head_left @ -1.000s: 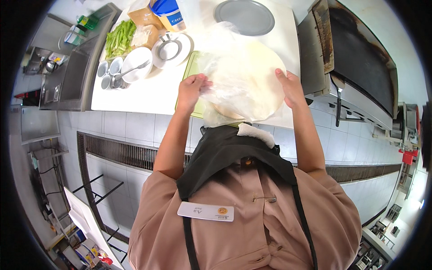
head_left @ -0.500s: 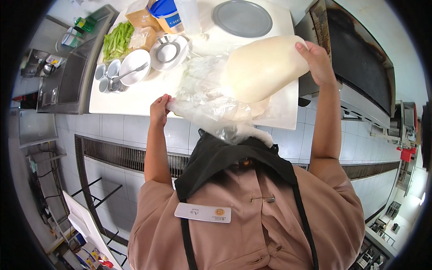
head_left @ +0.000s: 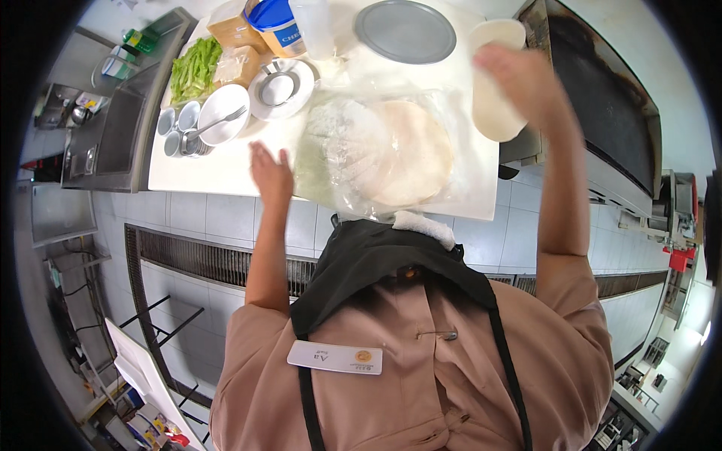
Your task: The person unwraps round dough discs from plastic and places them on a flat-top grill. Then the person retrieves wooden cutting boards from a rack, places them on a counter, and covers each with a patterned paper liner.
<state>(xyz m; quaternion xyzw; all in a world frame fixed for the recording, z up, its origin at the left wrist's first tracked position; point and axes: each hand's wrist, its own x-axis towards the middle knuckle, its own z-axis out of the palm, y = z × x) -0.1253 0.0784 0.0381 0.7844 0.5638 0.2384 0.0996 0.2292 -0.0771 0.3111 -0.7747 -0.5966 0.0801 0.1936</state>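
Note:
My right hand (head_left: 519, 79), smeared a little by motion, holds a thin pale flatbread (head_left: 496, 109) by its upper part at the table's right edge. The flatbread hangs down, its sides curled. Left of it a clear plastic bag (head_left: 353, 143) lies flat on the white table (head_left: 248, 169), its near end over the edge. Inside the bag rests another round, pale flatbread (head_left: 417, 154). My left hand (head_left: 271, 171) is open beside the bag's left side, thumb apart from the fingers and nothing in it.
A black griddle (head_left: 598, 98) stands right of the table. Along the back are a round grey pan (head_left: 404, 30), a blue-rimmed tub (head_left: 274, 26), wrapped bread (head_left: 235, 66) and lettuce (head_left: 197, 69). White bowls (head_left: 226, 94), a fork (head_left: 218, 120) and small cups (head_left: 169, 120) sit left.
The flatbread in my right hand has come away from the bag, to the right. My left hand has let go of the bag's edge, and the bag has dropped flat onto the table.

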